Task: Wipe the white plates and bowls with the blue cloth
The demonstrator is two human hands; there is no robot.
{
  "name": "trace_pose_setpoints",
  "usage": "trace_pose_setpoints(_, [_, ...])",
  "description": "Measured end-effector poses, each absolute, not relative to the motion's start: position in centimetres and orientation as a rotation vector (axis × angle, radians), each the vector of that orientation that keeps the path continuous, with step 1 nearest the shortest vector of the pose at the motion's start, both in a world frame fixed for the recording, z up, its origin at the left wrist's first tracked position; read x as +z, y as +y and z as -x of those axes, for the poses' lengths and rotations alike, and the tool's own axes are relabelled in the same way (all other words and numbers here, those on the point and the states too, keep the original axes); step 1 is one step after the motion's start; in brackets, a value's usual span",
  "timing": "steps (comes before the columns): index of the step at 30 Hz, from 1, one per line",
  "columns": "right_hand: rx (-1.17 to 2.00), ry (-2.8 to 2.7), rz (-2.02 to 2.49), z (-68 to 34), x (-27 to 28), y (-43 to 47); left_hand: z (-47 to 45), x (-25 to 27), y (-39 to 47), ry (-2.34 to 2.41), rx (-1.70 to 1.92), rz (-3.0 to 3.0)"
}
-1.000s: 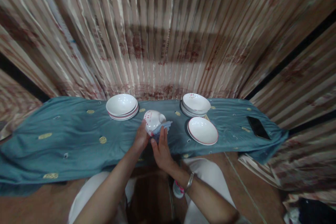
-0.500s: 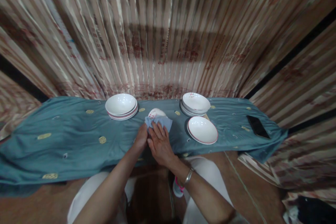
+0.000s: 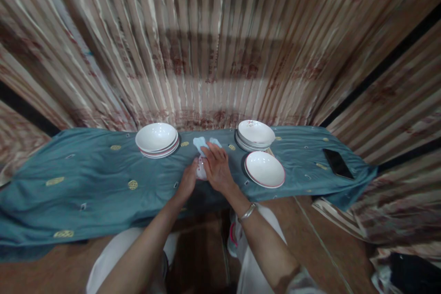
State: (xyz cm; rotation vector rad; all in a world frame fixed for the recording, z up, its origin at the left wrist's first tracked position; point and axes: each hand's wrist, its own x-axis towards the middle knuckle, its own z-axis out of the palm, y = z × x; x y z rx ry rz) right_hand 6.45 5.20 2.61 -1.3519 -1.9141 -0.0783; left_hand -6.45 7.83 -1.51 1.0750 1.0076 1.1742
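Between my hands, over the middle of the cloth-covered table, is a white bowl (image 3: pixel 200 171) with small red marks, mostly hidden by the hands. My left hand (image 3: pixel 188 181) is closed on its left side. A light blue cloth (image 3: pixel 200 143) pokes out past the fingers of my right hand (image 3: pixel 217 167), which presses it against the bowl. To the left stands a stack of white bowls (image 3: pixel 156 137). On the right are another stack of bowls (image 3: pixel 255 133), the top one with a floral print, and red-rimmed bowls (image 3: pixel 265 169) in front of it.
A teal tablecloth (image 3: pixel 103 179) with yellow pineapple-like prints covers the narrow table. A black phone (image 3: pixel 338 163) lies near the right end. Pleated curtains (image 3: pixel 206 55) hang close behind and at both sides. My knees are beneath the front edge.
My right hand and the blue cloth have moved up and slightly right over the bowl. The bowl has turned, with its red-marked part now nearer to me. The stacks have not moved.
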Motion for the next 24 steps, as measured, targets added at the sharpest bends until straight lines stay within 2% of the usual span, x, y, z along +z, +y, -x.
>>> trace_pose_setpoints(4, [0.039, -1.750, 1.314, -7.4, 2.3, 6.9, 6.5, -0.7, 7.3, 1.094, 1.124, -1.179])
trace_pose_setpoints(11, [0.504, -1.348, 1.296, -9.4, -0.1, 10.3, 7.0, -1.5, 7.6, 1.091, 1.126, -1.155])
trace_pose_setpoints(18, [0.847, -0.998, 1.327, -9.2, -3.1, 11.4, 6.6, -1.0, 7.8, 0.987, 1.253, -0.768])
trace_pose_setpoints(24, [0.936, -0.900, 1.299, -8.4, -3.7, 11.4, 6.0, -0.8, 7.8, 0.862, 1.290, -0.508])
